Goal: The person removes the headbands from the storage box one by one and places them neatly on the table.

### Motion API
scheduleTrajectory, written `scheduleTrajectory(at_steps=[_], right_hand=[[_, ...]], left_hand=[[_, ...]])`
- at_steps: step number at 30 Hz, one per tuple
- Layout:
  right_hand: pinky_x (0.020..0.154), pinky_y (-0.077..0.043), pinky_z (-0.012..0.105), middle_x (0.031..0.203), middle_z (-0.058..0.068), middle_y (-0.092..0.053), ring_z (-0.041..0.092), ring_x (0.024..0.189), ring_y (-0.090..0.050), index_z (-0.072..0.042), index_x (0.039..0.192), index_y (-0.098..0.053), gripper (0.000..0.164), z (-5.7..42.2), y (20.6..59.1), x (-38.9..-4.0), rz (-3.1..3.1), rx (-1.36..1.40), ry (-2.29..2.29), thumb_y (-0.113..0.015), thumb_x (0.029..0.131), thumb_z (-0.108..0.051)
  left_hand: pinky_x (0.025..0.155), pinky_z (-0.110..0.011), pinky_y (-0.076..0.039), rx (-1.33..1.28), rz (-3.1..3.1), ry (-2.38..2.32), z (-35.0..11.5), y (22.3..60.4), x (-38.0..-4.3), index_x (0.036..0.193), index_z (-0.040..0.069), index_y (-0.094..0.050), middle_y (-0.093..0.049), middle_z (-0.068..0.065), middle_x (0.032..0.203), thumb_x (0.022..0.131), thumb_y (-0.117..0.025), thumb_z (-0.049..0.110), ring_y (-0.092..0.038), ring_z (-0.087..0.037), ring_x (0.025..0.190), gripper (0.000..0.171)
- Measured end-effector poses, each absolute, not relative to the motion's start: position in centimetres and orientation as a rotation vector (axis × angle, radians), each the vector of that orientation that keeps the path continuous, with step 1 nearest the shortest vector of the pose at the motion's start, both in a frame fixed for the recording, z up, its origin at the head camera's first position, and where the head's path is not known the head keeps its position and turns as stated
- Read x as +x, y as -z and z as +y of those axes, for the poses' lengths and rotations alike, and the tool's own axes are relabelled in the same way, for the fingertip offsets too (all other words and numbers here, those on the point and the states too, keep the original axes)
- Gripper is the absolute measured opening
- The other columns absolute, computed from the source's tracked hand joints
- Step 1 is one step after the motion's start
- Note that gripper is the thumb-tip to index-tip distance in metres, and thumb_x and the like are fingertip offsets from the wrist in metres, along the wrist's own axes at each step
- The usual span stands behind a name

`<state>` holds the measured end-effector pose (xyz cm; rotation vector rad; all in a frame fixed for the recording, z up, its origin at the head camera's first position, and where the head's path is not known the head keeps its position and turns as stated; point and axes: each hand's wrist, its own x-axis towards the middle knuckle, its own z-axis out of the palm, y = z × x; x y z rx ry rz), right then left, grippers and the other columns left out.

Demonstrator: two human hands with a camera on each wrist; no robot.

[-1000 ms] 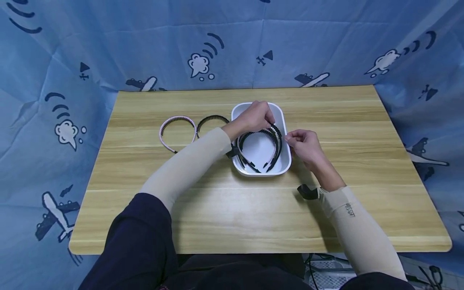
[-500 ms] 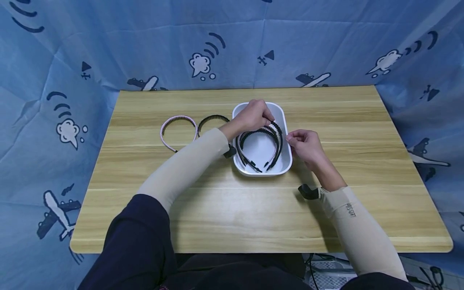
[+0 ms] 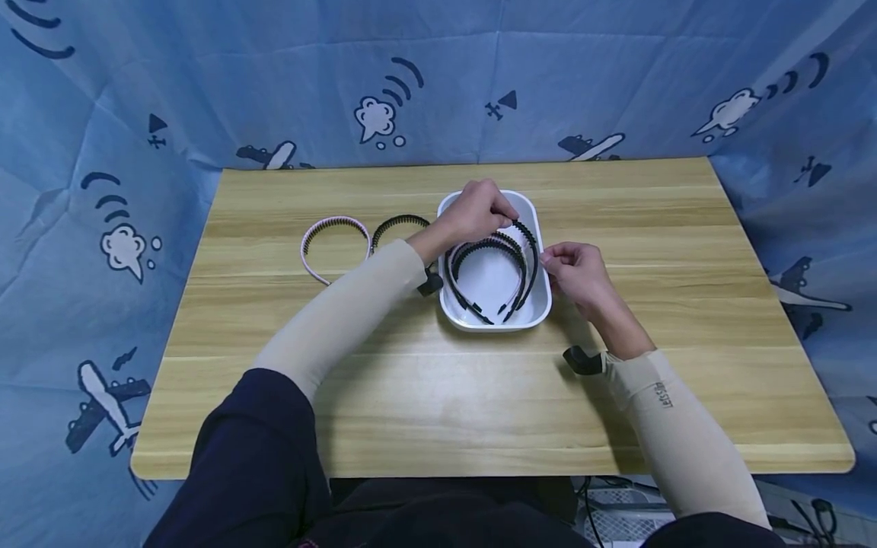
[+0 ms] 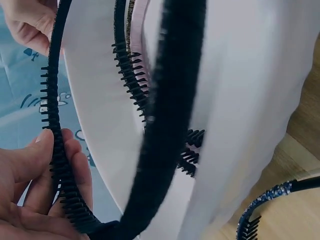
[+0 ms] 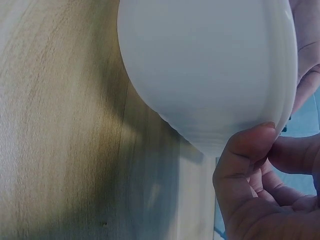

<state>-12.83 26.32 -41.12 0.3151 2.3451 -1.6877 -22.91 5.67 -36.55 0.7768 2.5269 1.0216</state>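
My left hand pinches a black toothed headband between thumb and fingers, over the white tub. One end of this headband reaches down into the tub. Several other headbands lie nested inside, among them a black toothed one and a pink one. At the tub's right side, my right hand holds the rim between thumb and curled index finger, which the right wrist view shows up close.
Left of the tub, a pink headband and a dark headband lie on the wooden table; the left wrist view shows blue glitter on a dark band. A blue printed curtain hangs behind.
My left hand has risen slightly toward the tub's far side, drawing the black headband apart from the nested ones. The right hand stays at the rim.
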Motion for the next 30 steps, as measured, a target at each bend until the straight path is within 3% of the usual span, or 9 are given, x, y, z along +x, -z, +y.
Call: scheduleTrajectory(at_steps=[9,30], right_hand=[[0.059,-0.056,0.024,0.075,-0.009,-0.060,0.003,0.063,-0.060,0.010,0.119,-0.059,0.025,26.2,41.0,-12.9,2.341,0.324,1.692,-0.060,0.106,-0.011],[0.056,-0.052,0.023,0.072,-0.012,-0.063,0.002,0.062,-0.059,0.011,0.120,-0.058,0.026,26.5,41.1,-12.8,2.276,0.315,1.738,-0.060,0.107,-0.011]], left_hand=[[0.105,-0.029,-0.053,0.747,2.539,-1.099,4.0,36.1,-22.9,0.119,0.009,-0.080,-0.078,-0.008,0.124,0.102,-0.068,0.011,-0.067,-0.020,0.120,0.021],[0.107,-0.032,-0.055,0.663,2.494,-1.202,0.5,34.3,-23.8,0.120,0.005,-0.079,-0.078,-0.011,0.126,0.102,-0.069,0.010,-0.070,-0.022,0.124,0.022]])
